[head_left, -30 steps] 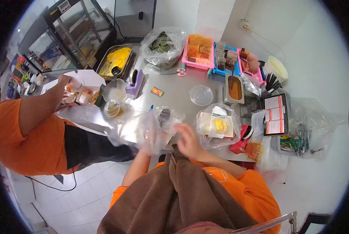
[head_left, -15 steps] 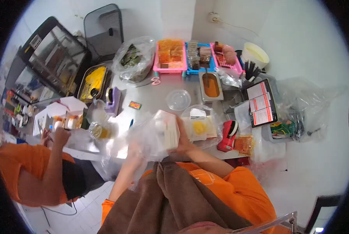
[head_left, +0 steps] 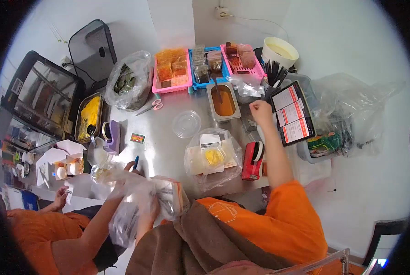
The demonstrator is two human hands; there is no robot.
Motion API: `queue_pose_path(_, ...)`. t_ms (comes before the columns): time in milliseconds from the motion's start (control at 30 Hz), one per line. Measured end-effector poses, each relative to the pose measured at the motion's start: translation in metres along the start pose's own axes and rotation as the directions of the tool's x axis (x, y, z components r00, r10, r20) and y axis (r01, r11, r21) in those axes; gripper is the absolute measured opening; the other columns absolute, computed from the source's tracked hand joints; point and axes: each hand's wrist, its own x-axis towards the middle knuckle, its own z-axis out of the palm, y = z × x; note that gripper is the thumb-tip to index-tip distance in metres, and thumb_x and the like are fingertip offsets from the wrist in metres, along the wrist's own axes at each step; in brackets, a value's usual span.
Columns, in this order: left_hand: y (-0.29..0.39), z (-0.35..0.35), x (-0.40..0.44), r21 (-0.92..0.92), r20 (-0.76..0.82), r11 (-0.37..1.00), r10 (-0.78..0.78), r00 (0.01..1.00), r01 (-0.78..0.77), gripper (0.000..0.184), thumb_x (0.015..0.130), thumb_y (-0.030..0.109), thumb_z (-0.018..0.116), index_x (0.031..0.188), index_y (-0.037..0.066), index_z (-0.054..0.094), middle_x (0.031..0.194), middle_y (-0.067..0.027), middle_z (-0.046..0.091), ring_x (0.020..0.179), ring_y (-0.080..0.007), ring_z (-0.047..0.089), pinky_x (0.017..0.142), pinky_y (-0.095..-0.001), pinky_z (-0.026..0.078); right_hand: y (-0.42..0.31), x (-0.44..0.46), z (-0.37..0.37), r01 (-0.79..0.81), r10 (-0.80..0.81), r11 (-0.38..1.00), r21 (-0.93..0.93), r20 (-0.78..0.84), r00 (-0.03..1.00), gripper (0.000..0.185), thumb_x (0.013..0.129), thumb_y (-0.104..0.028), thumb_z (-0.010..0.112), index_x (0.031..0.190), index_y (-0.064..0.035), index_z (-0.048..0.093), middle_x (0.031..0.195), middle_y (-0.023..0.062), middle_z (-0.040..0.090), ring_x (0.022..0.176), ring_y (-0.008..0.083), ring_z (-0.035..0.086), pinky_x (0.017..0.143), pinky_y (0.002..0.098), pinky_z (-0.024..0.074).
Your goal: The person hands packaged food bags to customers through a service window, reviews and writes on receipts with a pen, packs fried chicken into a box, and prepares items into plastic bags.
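My left hand (head_left: 146, 219) grips a white box (head_left: 170, 196) in a clear plastic bag (head_left: 131, 201), close to my body at the table's front edge; the film partly hides its fingers. Out to the right, my right hand (head_left: 261, 112) is curled closed over a metal container (head_left: 248, 123), beside a tablet (head_left: 293, 112). Whatever it may hold is hidden. Between the hands, an open clear bag (head_left: 192, 176) lies on the table, bearing a flat box and a small container of yellow food (head_left: 214, 157). A red tape dispenser (head_left: 251, 160) stands below my right forearm.
A metal pan of orange sauce (head_left: 224, 106) and a clear round lid (head_left: 186, 123) are further back. Pink and blue baskets (head_left: 173, 88) of packets line the wall. At left, a co-worker's hand (head_left: 60, 197) holds paper; the other arm reaches toward a blue pen (head_left: 136, 162).
My right hand has left the box and moved right and away from me, up beside the tablet. The bagged box has come lower and left in my left hand. The co-worker's arm now reaches across.
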Motion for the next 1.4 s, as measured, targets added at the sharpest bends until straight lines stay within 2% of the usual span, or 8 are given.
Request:
queue_pose_path(167,0.01,0.055,-0.016,0.106,0.047,0.991,-0.086,0.995,0.08,0.029,0.081,0.018,0.044,0.102,0.0,0.053,0.103,-0.0224,0.052,0.097,-0.0386,0.047,0.084,-0.0451,0.037,0.055,0.035,0.04,0.208,0.123,0.89,-0.406,0.652,0.748,0.026,0.066,-0.006,0.061,0.09,-0.0002,0.065,0.088,0.0205,0.063,0.082,0.0329,0.062,0.075,0.0388,0.0486)
queue_pose_path(267,-0.021,0.101,-0.016,0.069,-0.143,0.997,-0.03,0.989,0.04,0.028,0.08,0.02,0.049,0.096,-0.001,0.057,0.098,-0.0219,0.057,0.089,-0.0388,0.052,0.079,-0.0443,0.041,0.107,0.036,0.088,0.065,0.083,0.953,-0.296,0.461,0.884,0.027,0.065,-0.004,0.057,0.09,0.0014,0.064,0.094,0.0236,0.06,0.09,0.0357,0.059,0.078,0.0413,0.0471)
queue_pose_path(433,-0.015,0.105,-0.014,-0.355,-0.118,0.912,-0.26,0.958,0.204,0.032,0.074,0.019,0.064,0.098,-0.001,0.057,0.095,-0.0179,0.06,0.087,-0.0344,0.056,0.079,-0.0399,0.044,0.111,0.038,0.085,0.259,0.052,0.884,-0.39,0.63,0.775,0.023,0.064,-0.003,0.055,0.085,0.0027,0.063,0.091,0.0265,0.059,0.089,0.0384,0.058,0.076,0.0422,0.0465)
queue_pose_path(667,0.011,0.063,-0.021,-0.812,0.422,0.148,-0.519,0.743,0.564,0.042,0.072,0.024,0.07,0.103,0.0,0.055,0.093,-0.0085,0.057,0.086,-0.0197,0.053,0.069,-0.0343,0.045,0.089,0.03,0.056,0.284,-0.058,0.921,-0.267,0.626,0.778,0.016,0.064,-0.003,0.054,0.076,0.0027,0.062,0.085,0.0278,0.058,0.085,0.0395,0.058,0.074,0.0431,0.0463)
queue_pose_path(867,0.008,0.071,-0.047,-0.83,0.513,-0.102,-0.523,0.681,0.548,0.037,0.074,0.02,0.067,0.104,0.003,0.054,0.092,-0.0063,0.056,0.083,-0.0186,0.053,0.067,-0.0351,0.046,0.118,0.035,0.081,0.356,-0.068,0.853,-0.381,0.595,0.801,0.014,0.064,-0.005,0.056,0.074,0.0011,0.062,0.079,0.0249,0.06,0.08,0.0374,0.059,0.072,0.0416,0.047)
queue_pose_path(1267,-0.01,0.077,-0.072,-0.803,0.589,-0.391,-0.413,0.695,0.449,0.028,0.081,0.011,0.06,0.104,0.002,0.048,0.097,-0.0108,0.053,0.089,-0.0237,0.054,0.08,-0.0376,0.047,-0.098,-0.037,-0.005,0.409,-0.373,0.907,0.097,-0.264,0.89,0.011,0.076,-0.001,0.059,0.086,-0.0015,0.062,0.081,0.0123,0.062,0.074,0.0225,0.061,0.066,0.0293,0.0477)
queue_pose_path(1333,-0.011,0.075,-0.077,-0.765,0.636,-0.424,-0.38,0.672,0.485,0.027,0.08,0.013,0.062,0.102,0.003,0.05,0.095,-0.0098,0.055,0.088,-0.0228,0.055,0.076,-0.0352,0.047,-0.14,-0.1,0.031,0.28,-0.285,0.639,0.716,-0.117,0.951,0.013,0.073,0.003,0.06,0.084,-0.0019,0.063,0.084,0.0085,0.064,0.077,0.0194,0.061,0.07,0.0293,0.0476)
queue_pose_path(1400,-0.004,0.063,-0.077,-0.718,0.693,-0.425,-0.36,0.624,0.552,0.029,0.077,0.016,0.066,0.1,0.005,0.053,0.091,-0.007,0.057,0.084,-0.0204,0.056,0.068,-0.0311,0.048,-0.193,-0.167,0.054,0.164,-0.402,0.684,0.711,0.18,0.898,0.013,0.072,-0.003,0.064,0.085,-0.0022,0.064,0.08,0.0057,0.063,0.076,0.0149,0.059,0.07,0.0265,0.0462)
